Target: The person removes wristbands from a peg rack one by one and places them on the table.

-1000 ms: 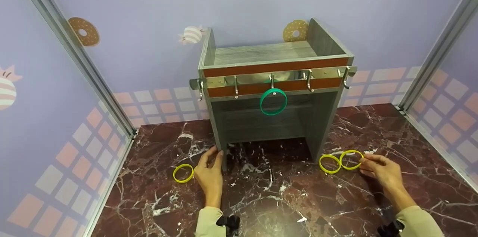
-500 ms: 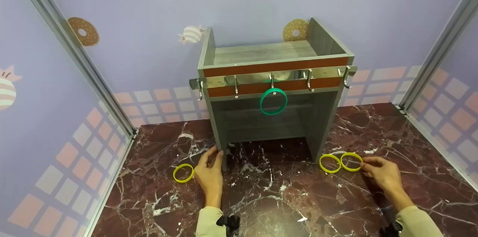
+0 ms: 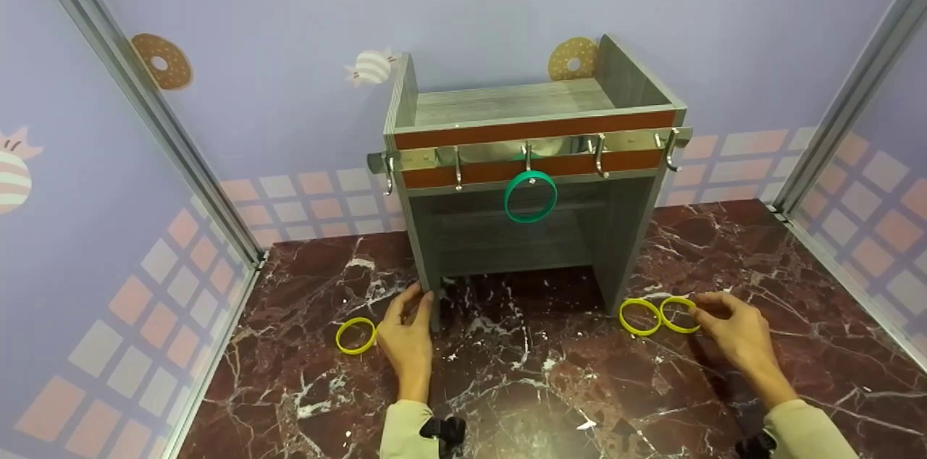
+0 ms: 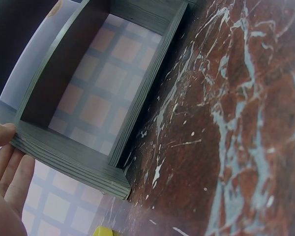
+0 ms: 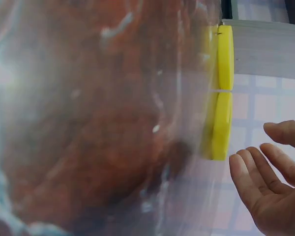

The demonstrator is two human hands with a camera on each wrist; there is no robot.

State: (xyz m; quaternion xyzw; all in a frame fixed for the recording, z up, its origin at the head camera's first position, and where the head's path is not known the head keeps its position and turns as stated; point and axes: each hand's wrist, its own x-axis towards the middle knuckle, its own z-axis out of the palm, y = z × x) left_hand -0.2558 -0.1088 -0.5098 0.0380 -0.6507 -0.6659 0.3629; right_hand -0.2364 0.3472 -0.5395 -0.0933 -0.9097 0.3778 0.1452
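Observation:
My left hand (image 3: 405,343) grips the lower front edge of the grey wooden shelf's left side panel (image 4: 71,160), thumb on one face and fingers on the other. Beside that hand a yellow ring (image 3: 355,352) lies on the table. At the right, two more yellow rings lie side by side near the shelf's right foot. My right hand (image 3: 742,336) hovers at the outer yellow ring (image 5: 222,128), overlapping its edge in the head view. In the right wrist view its thumb and fingers are spread, with nothing between them. The inner yellow ring (image 5: 226,56) sits closer to the shelf.
A metal hook rail (image 3: 492,152) runs across the shelf's orange front strip, with several hooks. From the middle hook hangs a green ring (image 3: 531,220). Patterned walls (image 3: 290,111) enclose the dark red marbled table (image 3: 521,401) at the back and sides.
My right hand has let go of the outer yellow ring, which now lies lower and flat beside the inner one. The hand then shifted slightly left over its edge. My left hand has stayed put.

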